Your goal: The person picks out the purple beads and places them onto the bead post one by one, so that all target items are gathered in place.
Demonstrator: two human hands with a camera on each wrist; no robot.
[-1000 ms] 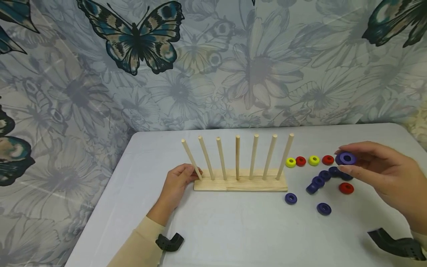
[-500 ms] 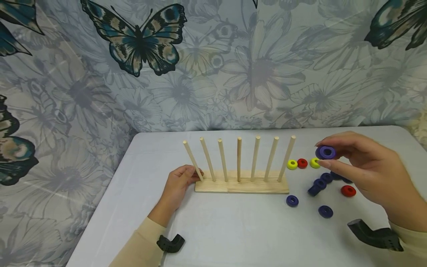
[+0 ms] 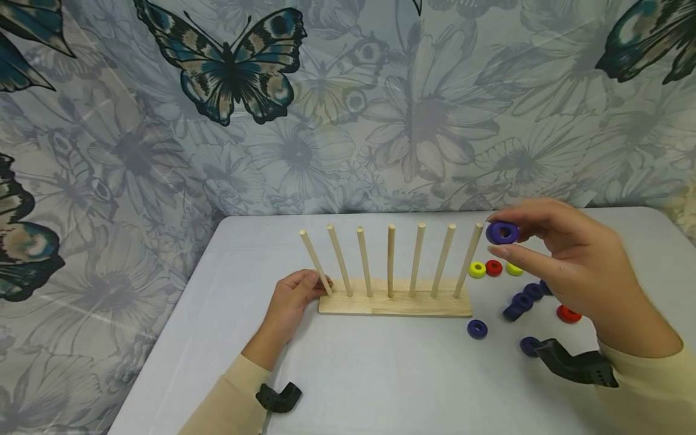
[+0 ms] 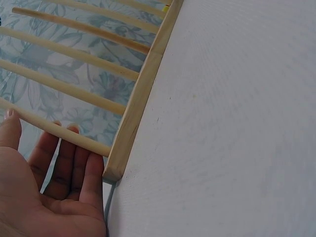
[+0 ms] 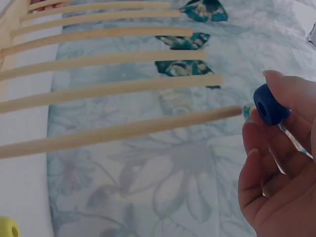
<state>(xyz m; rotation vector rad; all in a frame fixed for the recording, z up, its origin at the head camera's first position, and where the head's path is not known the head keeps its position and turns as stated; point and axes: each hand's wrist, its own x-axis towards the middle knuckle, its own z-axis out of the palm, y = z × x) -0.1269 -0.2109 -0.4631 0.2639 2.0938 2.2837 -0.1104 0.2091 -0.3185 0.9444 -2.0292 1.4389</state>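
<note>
A wooden peg stand with a row of several upright pegs stands on the white table. My left hand is at its left end, fingers behind the leftmost peg and thumb against it. Up beside the top of the rightmost peg, my right hand pinches a dark blue ring between thumb and fingers. In the right wrist view the blue ring is just off that peg's tip, its hole facing the peg. No ring sits on the pegs.
Right of the stand lie yellow rings, red rings and several blue rings, some partly behind the right hand. One blue ring lies near the stand's front right corner. A butterfly-patterned cloth hangs behind the table.
My right hand has carried the blue ring leftward and up, from over the loose rings to the rightmost peg's top. The left hand stays at the stand's left end.
</note>
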